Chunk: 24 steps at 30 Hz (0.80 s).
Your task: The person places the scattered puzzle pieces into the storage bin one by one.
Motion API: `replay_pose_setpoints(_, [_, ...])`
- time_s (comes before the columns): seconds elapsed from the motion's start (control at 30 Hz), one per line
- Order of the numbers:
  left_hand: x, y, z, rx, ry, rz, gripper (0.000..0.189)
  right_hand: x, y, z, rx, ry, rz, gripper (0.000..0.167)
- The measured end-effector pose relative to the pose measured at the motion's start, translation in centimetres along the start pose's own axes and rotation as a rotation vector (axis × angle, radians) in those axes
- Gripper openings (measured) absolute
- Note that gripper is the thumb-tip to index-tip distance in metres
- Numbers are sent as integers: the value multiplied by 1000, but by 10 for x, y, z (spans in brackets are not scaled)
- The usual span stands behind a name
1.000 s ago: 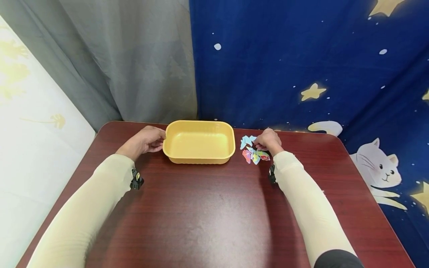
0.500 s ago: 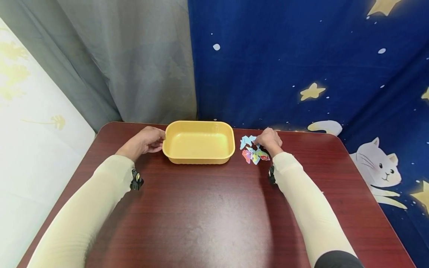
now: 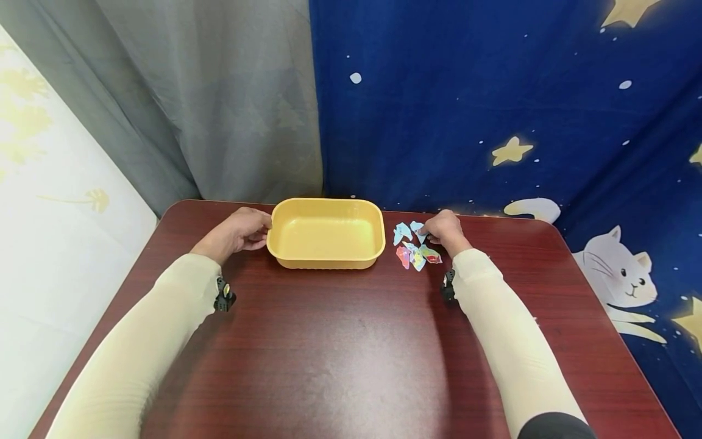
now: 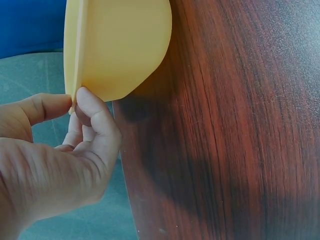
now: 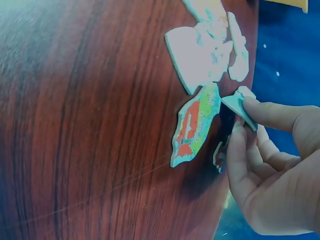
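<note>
At its left end, a yellow plastic basin (image 3: 328, 261) has its rim pinched between thumb and fingers of my left hand (image 3: 241, 231). The left wrist view shows this grip on the basin's rim (image 4: 79, 45) up close. My right hand (image 3: 445, 231) pinches a light blue puzzle piece (image 5: 235, 106) between thumb and fingers, tilted over the table. Several flat, irregular puzzle pieces lie around it, among them a red and green one (image 5: 194, 127) and a pale one (image 5: 192, 60). A small dark piece (image 5: 219, 156) is partly hidden behind the right fingers.
The dark red wooden table (image 3: 340, 341) spreads toward me. Its far edge lies just behind the basin and pieces. Beyond stand a grey curtain (image 3: 241, 110) and a blue curtain (image 3: 439, 110) with stars and a cat.
My right hand has shifted slightly right, uncovering more of the light blue pieces. The left hand and basin have stayed in place.
</note>
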State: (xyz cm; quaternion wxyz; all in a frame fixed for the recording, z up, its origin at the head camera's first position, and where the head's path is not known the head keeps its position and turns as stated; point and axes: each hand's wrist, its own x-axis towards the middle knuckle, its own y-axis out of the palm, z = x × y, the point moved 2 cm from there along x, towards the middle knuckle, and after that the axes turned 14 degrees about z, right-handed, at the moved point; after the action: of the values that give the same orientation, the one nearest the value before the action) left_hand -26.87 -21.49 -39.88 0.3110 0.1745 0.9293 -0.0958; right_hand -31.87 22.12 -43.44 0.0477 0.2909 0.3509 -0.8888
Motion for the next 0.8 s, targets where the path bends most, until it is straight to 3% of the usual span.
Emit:
replay_pose_setpoints(0.23, [1, 0, 0, -2, -1, 2, 35, 0, -4, -3, 357, -35, 106, 22])
replay_pose_setpoints(0.8, [1, 0, 0, 6, -4, 10, 38, -13, -14, 8, 822, -65, 365, 15])
